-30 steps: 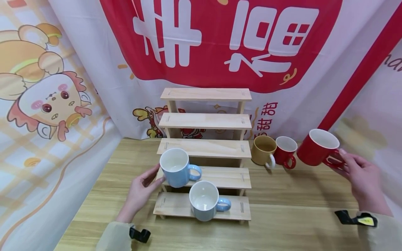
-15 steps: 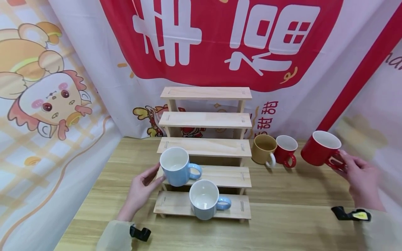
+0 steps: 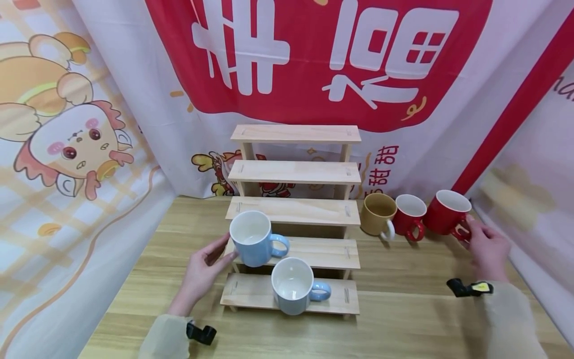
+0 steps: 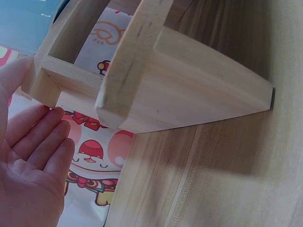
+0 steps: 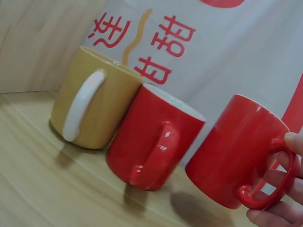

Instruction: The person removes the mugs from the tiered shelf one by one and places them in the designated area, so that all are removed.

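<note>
My right hand (image 3: 489, 248) grips the handle of a red mug (image 3: 441, 217). In the right wrist view this mug (image 5: 236, 151) stands apart from its shadow, just off the table. Beside it are a second red mug (image 3: 407, 219) and a tan mug (image 3: 375, 217) with a white handle. A light blue mug (image 3: 252, 245) stands on the second-lowest step of the wooden rack (image 3: 242, 294), and a grey-blue mug (image 3: 292, 294) on the lowest. My left hand (image 3: 204, 271) is at the rack's left end; its fingers (image 4: 52, 142) are extended in the left wrist view, holding nothing.
The stepped rack's upper shelves (image 3: 293, 172) rise toward a printed cloth backdrop (image 3: 309, 60). Cloth also hangs at the left and right sides. The wooden table (image 3: 412, 319) runs to the front and right of the rack.
My right hand has moved left with the red mug, bringing it down close to the smaller red mug. The left hand has stayed at the rack.
</note>
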`<state>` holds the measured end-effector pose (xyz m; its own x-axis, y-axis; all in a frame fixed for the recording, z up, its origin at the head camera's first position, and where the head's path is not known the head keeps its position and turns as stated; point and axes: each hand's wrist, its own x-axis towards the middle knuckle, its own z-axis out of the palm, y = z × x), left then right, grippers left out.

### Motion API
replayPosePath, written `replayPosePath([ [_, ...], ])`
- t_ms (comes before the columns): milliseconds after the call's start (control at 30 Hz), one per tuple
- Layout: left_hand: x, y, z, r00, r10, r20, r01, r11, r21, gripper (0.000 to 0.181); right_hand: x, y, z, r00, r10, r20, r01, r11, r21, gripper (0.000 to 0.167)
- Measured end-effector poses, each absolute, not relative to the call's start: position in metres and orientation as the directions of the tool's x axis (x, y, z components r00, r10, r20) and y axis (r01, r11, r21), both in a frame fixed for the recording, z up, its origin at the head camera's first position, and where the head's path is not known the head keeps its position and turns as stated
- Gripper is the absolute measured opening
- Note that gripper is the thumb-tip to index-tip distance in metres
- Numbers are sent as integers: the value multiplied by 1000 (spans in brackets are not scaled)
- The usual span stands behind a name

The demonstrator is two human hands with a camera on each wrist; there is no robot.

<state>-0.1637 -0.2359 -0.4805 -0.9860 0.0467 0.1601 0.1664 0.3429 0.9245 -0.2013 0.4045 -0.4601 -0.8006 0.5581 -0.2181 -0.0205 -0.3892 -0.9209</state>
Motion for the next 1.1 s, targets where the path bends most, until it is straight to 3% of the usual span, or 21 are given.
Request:
replayPosePath([
  [167, -163, -235, -479, -987, 43, 156, 162, 340, 927, 62, -209, 396, -471, -732, 621, -280, 34, -378, -925, 17],
  [333, -163, -236, -480, -987, 42, 153, 159, 341, 926, 62, -215, 390, -479, -700, 644, -308, 5, -427, -904, 16],
  [700, -163, -235, -480, -991, 37, 127, 132, 347, 928, 67, -221, 380, -487, -685, 633, -361, -52, -536, -842, 12],
  [1100, -161, -235, -480, -986, 47, 163, 169, 328, 929, 60, -222, 377, -496, -666, 645, -373, 6, -496, -868, 21],
])
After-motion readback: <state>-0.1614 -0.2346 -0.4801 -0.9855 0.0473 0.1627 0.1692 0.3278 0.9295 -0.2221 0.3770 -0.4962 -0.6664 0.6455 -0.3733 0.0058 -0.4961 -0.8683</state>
